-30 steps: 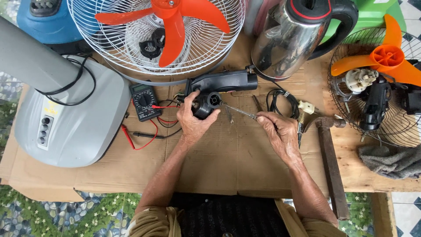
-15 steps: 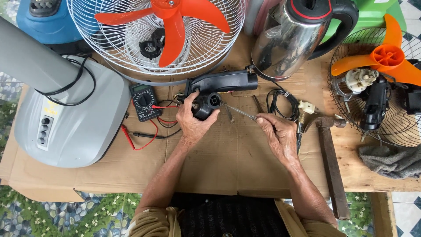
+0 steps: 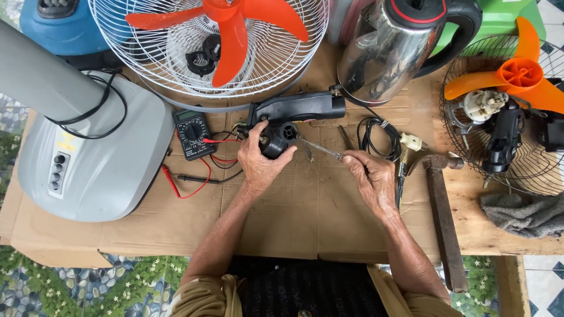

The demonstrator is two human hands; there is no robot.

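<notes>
On the cardboard sheet point(image 3: 305, 223) covering the bench, the left hand point(image 3: 261, 164) curls around a small black motor part point(image 3: 275, 140), fingers wrapped over its round end, just below a black plastic housing point(image 3: 299, 107). The right hand point(image 3: 370, 179) pinches the handle of a thin screwdriver point(image 3: 320, 149), whose tip meets the motor part. A multimeter point(image 3: 192, 134) with red and black leads lies just left of the left hand. Behind stand a white fan cage point(image 3: 276, 64) enclosing orange blades point(image 3: 232, 26) and a steel kettle point(image 3: 390, 50), its inside hidden. At right, a dark wire cage point(image 3: 464, 164) holds another orange blade point(image 3: 517, 76) and a motor point(image 3: 502, 135). A hammer point(image 3: 440, 211) lies near the right hand.
</notes>
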